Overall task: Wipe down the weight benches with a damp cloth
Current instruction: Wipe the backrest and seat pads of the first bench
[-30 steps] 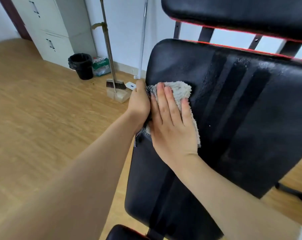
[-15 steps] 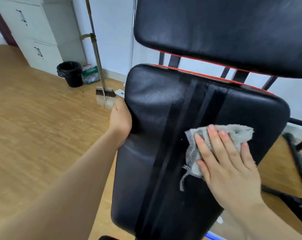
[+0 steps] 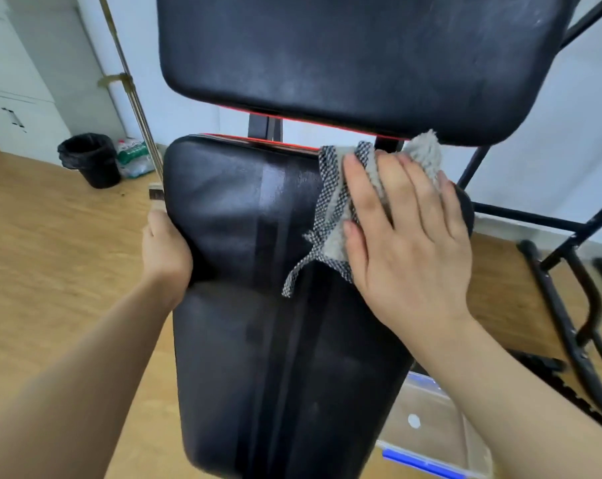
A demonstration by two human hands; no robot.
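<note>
No readable text, labels or numbers

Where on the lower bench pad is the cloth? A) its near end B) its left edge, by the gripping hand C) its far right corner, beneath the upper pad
C: the right hand presses the cloth at the far right corner of the lower pad, below the upper pad; the left hand grips its left edge.

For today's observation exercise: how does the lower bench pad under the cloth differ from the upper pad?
The lower pad shines with wet streaks; the upper pad looks dull and hazy. The lower pad shows lengthwise stripes; the upper pad none. The right hand presses the cloth on the lower pad, the left hand grips its edge; neither holds the upper pad. Both are black with red trim.
</note>
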